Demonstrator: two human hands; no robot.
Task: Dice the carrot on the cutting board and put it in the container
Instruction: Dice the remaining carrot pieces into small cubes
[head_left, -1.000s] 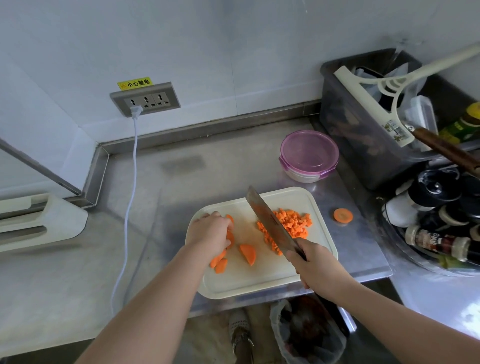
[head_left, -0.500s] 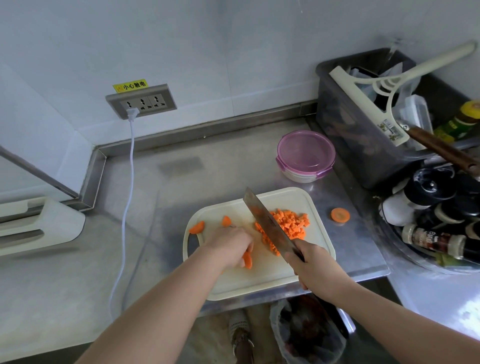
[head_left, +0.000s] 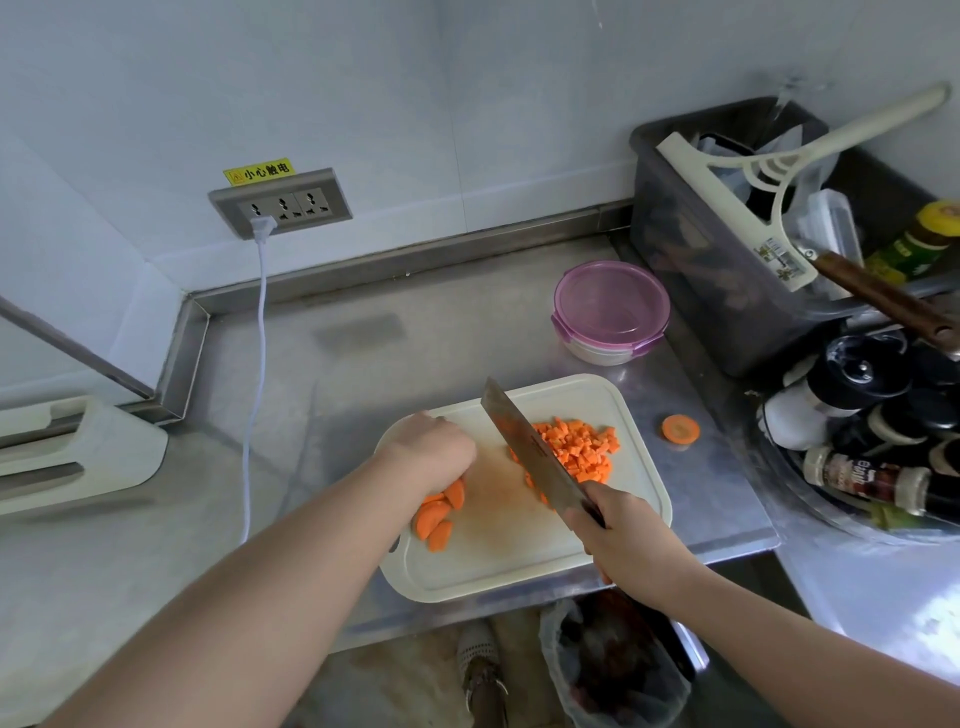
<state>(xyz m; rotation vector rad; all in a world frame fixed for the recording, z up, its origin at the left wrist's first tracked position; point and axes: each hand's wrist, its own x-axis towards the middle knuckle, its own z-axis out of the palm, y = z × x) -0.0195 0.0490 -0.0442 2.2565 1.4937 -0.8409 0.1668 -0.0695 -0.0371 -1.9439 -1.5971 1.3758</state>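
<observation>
Head view: left hand (head_left: 431, 452) over left part of cutting board (head_left: 498, 571), fingers curled down onto carrot slices (head_left: 436, 517) — half-rounds heaped at its near side, close to the board's left edge. Right hand (head_left: 623, 540) wrapped round knife (head_left: 535, 457) handle; blade's long axis far-left to near-right, between slices and diced pile (head_left: 576, 447). Bare board between slices and blade — room to slide them right. Container (head_left: 610, 312) far right on counter (head_left: 363, 364), lid on. Stray round (head_left: 680, 429) off board, right.

A kitchen: a stainless steel tabletop (head_left: 415, 338) carries a cutting board (head_left: 493, 566) at 6 o'clock, with seasoning bottles (head_left: 862, 480) (crowded together) at 3 o'clock.
</observation>
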